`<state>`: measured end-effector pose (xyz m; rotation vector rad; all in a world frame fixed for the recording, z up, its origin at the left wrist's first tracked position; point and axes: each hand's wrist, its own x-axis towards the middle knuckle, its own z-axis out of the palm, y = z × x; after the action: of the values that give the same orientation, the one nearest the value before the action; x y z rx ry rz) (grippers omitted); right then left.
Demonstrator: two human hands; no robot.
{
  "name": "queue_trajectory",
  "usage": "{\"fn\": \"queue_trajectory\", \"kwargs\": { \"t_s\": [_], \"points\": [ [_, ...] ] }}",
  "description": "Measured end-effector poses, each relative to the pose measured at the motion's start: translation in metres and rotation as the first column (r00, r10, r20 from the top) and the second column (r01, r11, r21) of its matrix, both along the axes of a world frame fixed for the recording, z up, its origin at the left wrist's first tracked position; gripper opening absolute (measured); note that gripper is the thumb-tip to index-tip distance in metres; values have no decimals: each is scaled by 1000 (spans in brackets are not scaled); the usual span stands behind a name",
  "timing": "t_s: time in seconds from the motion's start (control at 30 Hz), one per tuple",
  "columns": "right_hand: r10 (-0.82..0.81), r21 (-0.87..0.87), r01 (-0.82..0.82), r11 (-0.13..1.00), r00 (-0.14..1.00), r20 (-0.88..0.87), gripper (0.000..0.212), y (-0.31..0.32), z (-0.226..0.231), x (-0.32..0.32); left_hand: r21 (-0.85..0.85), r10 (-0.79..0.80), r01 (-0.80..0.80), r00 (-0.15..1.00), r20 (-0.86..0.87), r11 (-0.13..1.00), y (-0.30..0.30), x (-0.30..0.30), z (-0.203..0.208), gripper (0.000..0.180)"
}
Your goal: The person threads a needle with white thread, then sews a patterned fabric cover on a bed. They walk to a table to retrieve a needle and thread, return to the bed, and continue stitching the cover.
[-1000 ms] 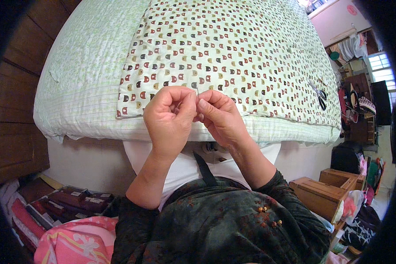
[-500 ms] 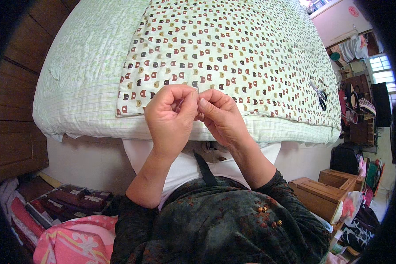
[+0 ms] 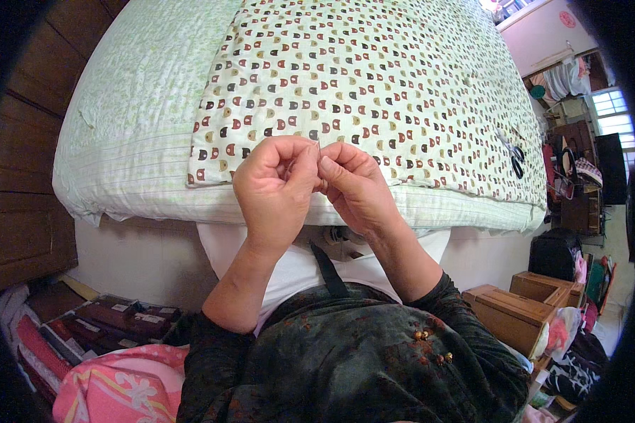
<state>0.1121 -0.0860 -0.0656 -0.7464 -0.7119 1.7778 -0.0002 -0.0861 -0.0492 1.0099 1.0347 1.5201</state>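
Both my hands are raised close together over the near edge of a quilt (image 3: 374,92) printed with small animal heads. Between my fingertips a thin, needle-like sliver (image 3: 319,145) points upward. My right hand (image 3: 358,185) pinches it between thumb and forefinger. My left hand (image 3: 275,187) is closed in a pinch right beside it, fingers curled in; whatever it holds, perhaps a thread, is too fine to make out. Dark-handled scissors (image 3: 516,161) lie on the quilt at the right.
A pale green bedspread (image 3: 134,106) lies under the quilt. Brown wooden panels (image 3: 28,155) stand at the left. Dark red boxes (image 3: 120,317) and a pink cloth (image 3: 123,384) are at the lower left, a wooden stool-like piece (image 3: 504,310) at the lower right.
Almost nothing differs; my hands keep the same pinch in the same place, and the view has shifted very slightly.
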Motion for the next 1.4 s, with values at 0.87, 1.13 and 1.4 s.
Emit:
{"fn": "queue_trajectory", "kwargs": {
  "t_s": [0.87, 1.13, 1.4],
  "points": [
    [3, 54, -8, 999, 997, 78, 10, 1, -4, 3, -29, -32, 34, 998, 58, 999, 2, -2, -2, 4],
    [20, 68, -24, 997, 998, 53, 10, 1, -5, 2, -92, -36, 43, 997, 73, 995, 2, -2, -2, 5],
    [44, 62, -48, 997, 997, 71, 11, 1, -7, 3, -102, -104, 113, 991, 88, 988, 1, -6, -6, 8]
  ]
}}
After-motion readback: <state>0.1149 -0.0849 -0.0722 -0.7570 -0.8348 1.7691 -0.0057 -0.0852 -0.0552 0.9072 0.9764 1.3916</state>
